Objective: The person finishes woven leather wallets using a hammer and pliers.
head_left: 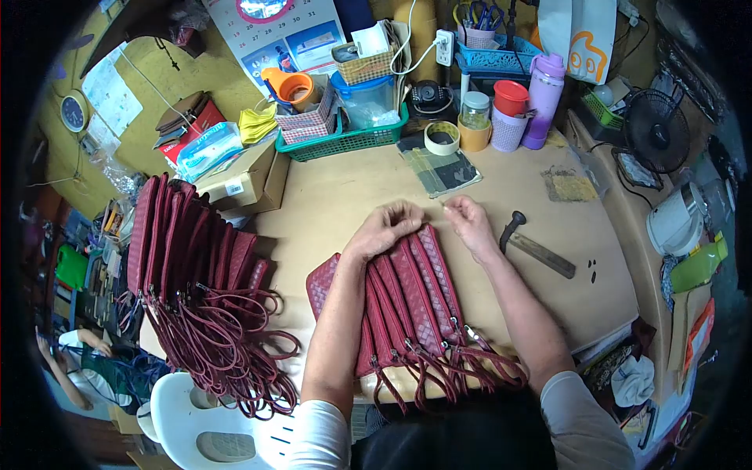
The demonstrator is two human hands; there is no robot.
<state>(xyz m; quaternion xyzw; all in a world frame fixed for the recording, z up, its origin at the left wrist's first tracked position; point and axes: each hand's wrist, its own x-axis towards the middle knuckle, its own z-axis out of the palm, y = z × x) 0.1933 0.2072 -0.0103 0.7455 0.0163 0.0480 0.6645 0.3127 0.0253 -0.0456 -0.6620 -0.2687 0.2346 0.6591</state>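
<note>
In front of me several dark red woven zip pouches point(427, 294) lie fanned out and overlapping, their wrist straps point(439, 376) hanging toward my lap. My left hand point(394, 227) is over the top edges of these pouches, its fingers curled together and slightly blurred. To its right, my right hand point(468, 223) is pinched closed just beyond the upper corner of the rightmost pouch. A tiny item may be between its fingertips, too small to make out. Right of that hand lies a hammer point(542, 254) with a dark head and a wooden handle.
Another bunch of red pouches point(176, 235) stands at the left, straps trailing over the edge. A tape roll point(442, 138) sits on a dark mat point(442, 171). Behind are a green basket point(345, 141), cups and a purple bottle point(542, 102). Another person point(86, 368) is at lower left.
</note>
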